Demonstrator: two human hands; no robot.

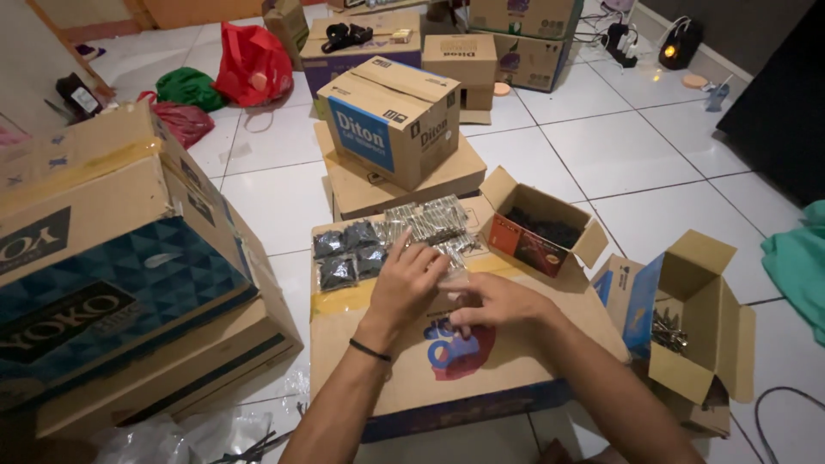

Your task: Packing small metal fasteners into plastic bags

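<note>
My left hand [407, 282] and my right hand [496, 302] meet over a flat cardboard box [516, 361] used as a work surface. Together they pinch a small clear plastic bag [453, 277] between their fingertips. A black band circles my left wrist. Just beyond my fingers lie several small clear packets of silver screws [430, 220] and several packets of dark screws [346, 252], laid side by side on the same box.
A small open red-and-black carton of dark screws [541, 232] sits right of the packets. An open blue-and-brown carton with silver screws [679, 326] stands on the right. Large stacked boxes [112, 258] crowd the left; more boxes [391, 120] and coloured bags [251, 62] lie beyond on white tiles.
</note>
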